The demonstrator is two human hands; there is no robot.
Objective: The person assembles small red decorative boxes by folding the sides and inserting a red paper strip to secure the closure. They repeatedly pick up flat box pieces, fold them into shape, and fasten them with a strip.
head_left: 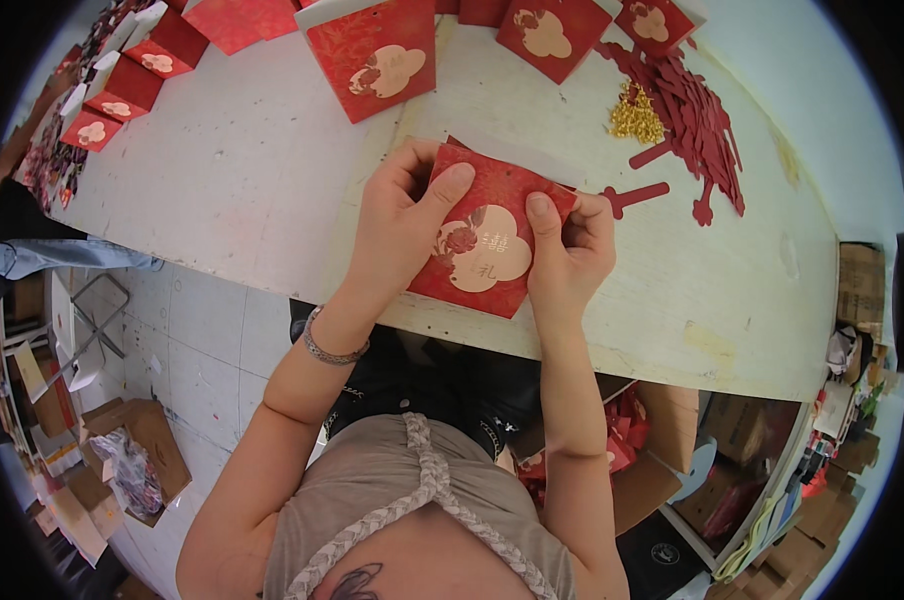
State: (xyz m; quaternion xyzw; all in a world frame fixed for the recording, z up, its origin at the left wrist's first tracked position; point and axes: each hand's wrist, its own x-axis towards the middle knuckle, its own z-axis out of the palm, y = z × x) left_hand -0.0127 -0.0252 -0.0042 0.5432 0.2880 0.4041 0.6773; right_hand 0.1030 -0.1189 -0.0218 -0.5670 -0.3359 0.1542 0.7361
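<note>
Left hand [397, 215] and right hand [570, 250] are both gripping one red envelope [482, 240] by its side edges, thumbs pressing on its front beside the pale flower-shaped panel. They are holding the envelope tilted, just above the near edge of the white table [242, 190]. A metal bracelet [330, 350] is sitting on the left wrist. Farther out, a larger red envelope [372, 55] is lying flat, more are lining the far edge, and red strips [697, 120] are lying heaped around a small gold pile [635, 115].
</note>
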